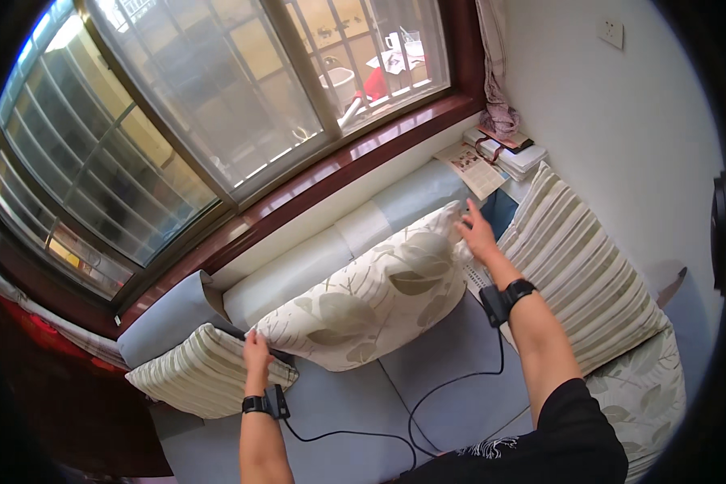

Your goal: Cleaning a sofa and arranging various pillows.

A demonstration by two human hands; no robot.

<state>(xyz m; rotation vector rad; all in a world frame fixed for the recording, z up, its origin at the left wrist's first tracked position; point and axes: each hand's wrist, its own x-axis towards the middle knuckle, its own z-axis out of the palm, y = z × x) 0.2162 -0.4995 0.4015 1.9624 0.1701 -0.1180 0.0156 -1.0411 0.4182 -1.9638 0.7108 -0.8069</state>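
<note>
A pale cushion with a grey-green leaf print (363, 294) stands tilted along the back of a grey sofa. My left hand (256, 352) is closed, pinching the cushion's left corner. At its upper right corner, my right hand (477, 235) has its fingers apart, the forefinger stretched upward and the others against the cushion's edge. Beside my left hand leans a striped cushion (198, 373). Another, larger striped cushion (581, 270) rests to the right of my right forearm. Both wrists wear black straps with small boxes and cables.
Behind the sofa back (298, 254) runs a dark red window sill (298, 187) below barred sliding windows. Papers and books (508, 153) are stacked in the far right corner, under a hanging curtain (500, 113). A black cable (452, 379) loops over the grey seat (347, 403). Another leaf-print cushion (641, 395) lies at the right.
</note>
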